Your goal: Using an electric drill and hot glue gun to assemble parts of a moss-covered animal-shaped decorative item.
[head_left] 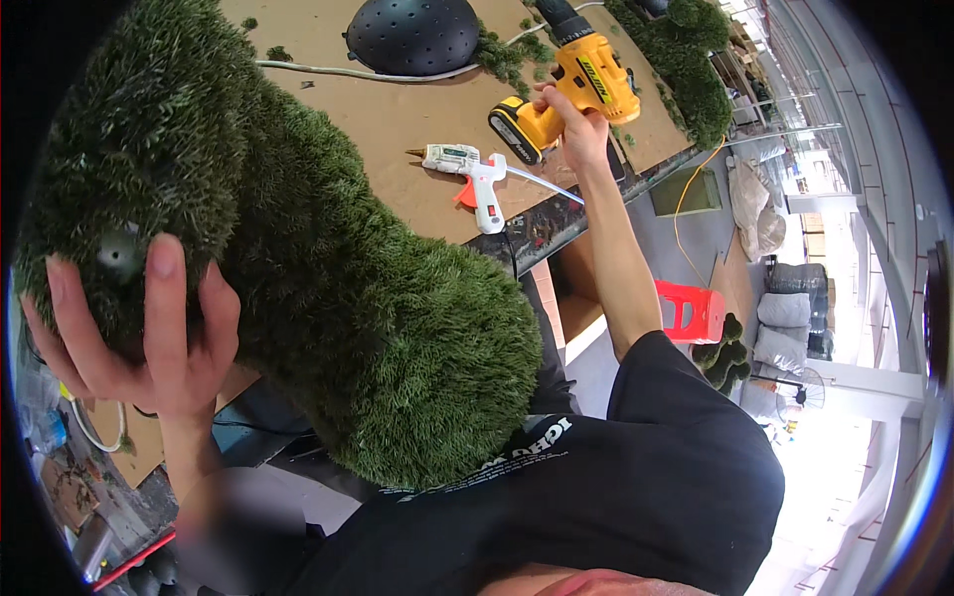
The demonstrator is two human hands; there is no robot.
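We cup our left hand [149, 333] around the rounded end of a large artificial-grass-covered form [298, 248], fingers spread over the green pile, thumb side toward a small grey knob [119, 250] set in the turf. The form runs from that end across the near edge of the cardboard-topped workbench [397, 119] and bulges down toward our black shirt [636, 487].

Our right hand [576, 124] is closed around the handle of a yellow cordless drill [581, 84], held above the bench near its right edge. Just beside the drill, on the cardboard, lies a white hot-glue gun [472, 169] with an orange trigger. At the far edge sits a dark perforated dome [412, 35], with a pale cable running past it. More turf-covered pieces [686, 60] crowd the far right corner. A red plastic stool [691, 310] stands on the floor beyond the bench.
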